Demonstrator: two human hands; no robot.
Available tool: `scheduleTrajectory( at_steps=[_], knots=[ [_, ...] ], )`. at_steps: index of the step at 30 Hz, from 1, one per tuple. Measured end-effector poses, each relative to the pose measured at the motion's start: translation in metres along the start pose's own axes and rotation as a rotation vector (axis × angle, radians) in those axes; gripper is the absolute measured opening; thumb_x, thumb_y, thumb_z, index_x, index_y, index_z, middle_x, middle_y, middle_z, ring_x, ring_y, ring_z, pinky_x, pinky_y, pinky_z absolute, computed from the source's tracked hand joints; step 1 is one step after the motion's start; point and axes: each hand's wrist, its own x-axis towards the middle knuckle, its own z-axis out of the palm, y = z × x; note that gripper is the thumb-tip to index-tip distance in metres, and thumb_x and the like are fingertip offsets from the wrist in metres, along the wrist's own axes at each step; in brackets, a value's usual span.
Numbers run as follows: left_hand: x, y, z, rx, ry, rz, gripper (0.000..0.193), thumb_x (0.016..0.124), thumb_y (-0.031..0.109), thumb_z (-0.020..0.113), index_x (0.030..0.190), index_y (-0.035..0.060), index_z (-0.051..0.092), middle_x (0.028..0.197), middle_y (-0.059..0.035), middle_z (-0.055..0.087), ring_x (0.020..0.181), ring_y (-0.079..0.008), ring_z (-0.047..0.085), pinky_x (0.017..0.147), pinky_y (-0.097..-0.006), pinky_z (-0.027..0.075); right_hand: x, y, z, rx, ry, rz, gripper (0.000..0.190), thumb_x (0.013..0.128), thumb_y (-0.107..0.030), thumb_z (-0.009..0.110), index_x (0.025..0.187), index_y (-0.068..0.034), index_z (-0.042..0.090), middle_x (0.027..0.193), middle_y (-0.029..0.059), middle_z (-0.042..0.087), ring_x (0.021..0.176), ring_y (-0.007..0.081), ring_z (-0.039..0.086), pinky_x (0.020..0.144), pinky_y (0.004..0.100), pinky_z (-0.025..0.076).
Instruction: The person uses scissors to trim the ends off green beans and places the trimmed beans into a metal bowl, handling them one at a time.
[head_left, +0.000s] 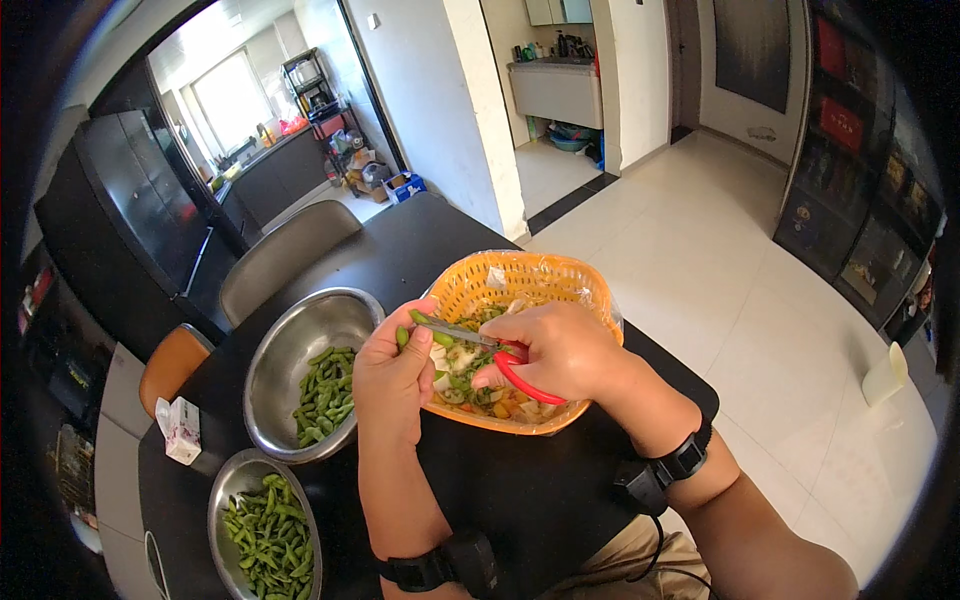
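Between the thumb and fingers of my left hand (397, 367) are green edamame pods (442, 339). My right hand (559, 349) grips a pair of scissors with red handles (525, 379), and the metal blades reach the pods. Both hands are above an orange plastic basket (592, 281) lined with clear film, which holds vegetable scraps. Left of my left hand stands a large steel bowl (281, 352) with pods gathered on its right side. Nearer to me, a smaller steel bowl (217, 510) is full of pods.
A tissue pack (180, 431) lies at the left of the black table (495, 480). A grey chair (289, 259) and an orange-brown chair (174, 365) stand along its far left side. A pale bin (885, 377) is on the tiled floor to the right.
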Motion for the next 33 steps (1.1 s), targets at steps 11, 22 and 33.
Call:
scheduleTrajectory(
  at_steps=[11, 22, 33],
  knots=[
    [0.003, 0.007, -0.008, 0.026, 0.154, 0.006, 0.023, 0.091, 0.013, 0.055, 0.114, 0.0113, 0.06, 0.058, 0.0059, 0.042, 0.042, -0.0023, 0.032, 0.035, -0.0174, 0.021, 0.002, 0.018, -0.005, 0.036, 0.224, 0.178, 0.047, 0.071, -0.05, 0.071, 0.095, -0.01, 0.066, 0.067, 0.0119, 0.061, 0.065, 0.0321, 0.06, 0.057, 0.04, 0.046],
    [0.009, 0.004, -0.044, -0.022, 0.652, 0.238, 0.029, 0.089, 0.008, 0.055, 0.118, 0.0118, 0.059, 0.075, 0.0038, 0.049, 0.043, -0.0023, 0.034, 0.035, -0.0158, 0.025, 0.002, 0.022, 0.004, 0.001, 0.116, 0.009, 0.053, 0.073, -0.044, 0.071, 0.108, -0.006, 0.059, 0.091, 0.0161, 0.062, 0.084, 0.034, 0.06, 0.071, 0.0412, 0.048],
    [0.004, -0.011, 0.009, 0.31, -0.07, 0.019, 0.019, 0.087, 0.007, 0.057, 0.107, 0.0052, 0.06, 0.08, 0.0005, 0.057, 0.061, -0.0012, 0.044, 0.05, -0.0171, 0.035, 0.003, 0.018, 0.006, 0.068, 0.081, 0.002, 0.053, 0.073, -0.042, 0.072, 0.107, -0.004, 0.059, 0.091, 0.0173, 0.061, 0.086, 0.0345, 0.06, 0.072, 0.0414, 0.047]
  ],
)
